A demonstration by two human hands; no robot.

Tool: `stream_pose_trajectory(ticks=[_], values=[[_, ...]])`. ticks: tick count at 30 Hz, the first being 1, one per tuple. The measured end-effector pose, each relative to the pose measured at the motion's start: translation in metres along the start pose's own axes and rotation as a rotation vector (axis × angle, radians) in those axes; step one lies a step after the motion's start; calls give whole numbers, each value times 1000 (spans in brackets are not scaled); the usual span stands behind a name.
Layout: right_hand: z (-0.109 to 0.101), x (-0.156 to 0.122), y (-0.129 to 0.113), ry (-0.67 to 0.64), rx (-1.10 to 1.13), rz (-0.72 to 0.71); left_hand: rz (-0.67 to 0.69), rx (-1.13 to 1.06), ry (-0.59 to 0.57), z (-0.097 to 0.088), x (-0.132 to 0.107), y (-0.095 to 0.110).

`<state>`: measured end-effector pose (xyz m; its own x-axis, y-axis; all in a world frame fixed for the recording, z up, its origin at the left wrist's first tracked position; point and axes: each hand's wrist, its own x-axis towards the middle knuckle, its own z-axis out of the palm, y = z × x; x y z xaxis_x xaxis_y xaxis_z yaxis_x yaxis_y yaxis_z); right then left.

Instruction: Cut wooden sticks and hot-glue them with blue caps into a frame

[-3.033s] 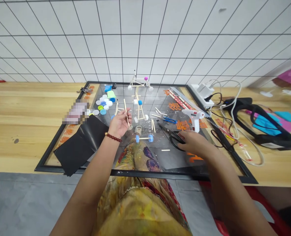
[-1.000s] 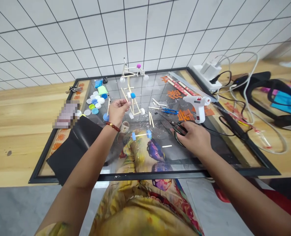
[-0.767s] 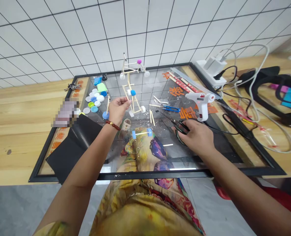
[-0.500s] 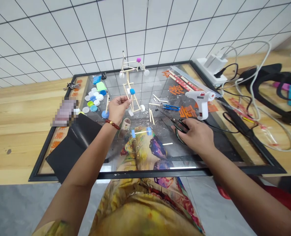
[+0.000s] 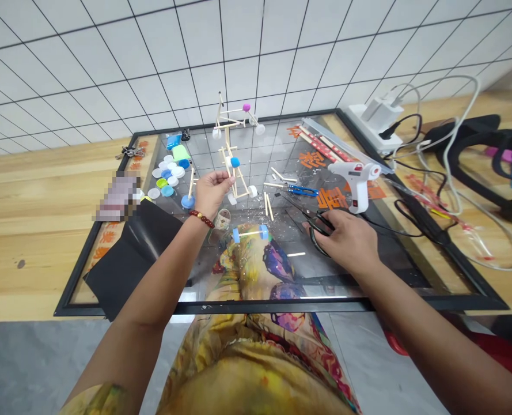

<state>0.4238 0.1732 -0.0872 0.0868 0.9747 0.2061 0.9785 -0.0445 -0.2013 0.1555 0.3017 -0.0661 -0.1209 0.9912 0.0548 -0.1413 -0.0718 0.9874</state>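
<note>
My left hand [image 5: 210, 193] is raised over the glass-topped board, pinching a thin wooden stick [image 5: 227, 161] that overlaps a standing stick model with a blue ball [image 5: 235, 162] behind it. My right hand [image 5: 351, 242] lies on black-handled scissors [image 5: 318, 229], covering most of the handles while the blades point up and left. Between my hands lies a stick axle with blue caps [image 5: 249, 233]. A white hot glue gun [image 5: 355, 185] stands just beyond my right hand.
A second stick model with a pink ball [image 5: 234, 118] stands at the far edge, beside several bottle caps [image 5: 167, 178]. A black sheet [image 5: 130, 259] overhangs the black frame [image 5: 281, 306]. Small blue-handled snips [image 5: 302, 191] lie centrally. Cords and a power strip [image 5: 379, 124] occupy the right.
Since the oldest frame, my right hand has moved onto the scissors handles and my left hand has risen towards the standing model. The view has tilted, and the last half second shows little change.
</note>
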Motion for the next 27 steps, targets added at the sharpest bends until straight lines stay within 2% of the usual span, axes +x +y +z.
stream_pose_trajectory(ticks=[5, 14, 27], values=[[1, 0, 0, -3, 15, 1, -29, -8, 16, 3, -1, 3], [7, 1, 4, 95, 36, -39, -19, 63, -1, 4, 2, -2], [8, 1, 5, 78, 60, -11, -5, 43, 10, 5, 2, -7]])
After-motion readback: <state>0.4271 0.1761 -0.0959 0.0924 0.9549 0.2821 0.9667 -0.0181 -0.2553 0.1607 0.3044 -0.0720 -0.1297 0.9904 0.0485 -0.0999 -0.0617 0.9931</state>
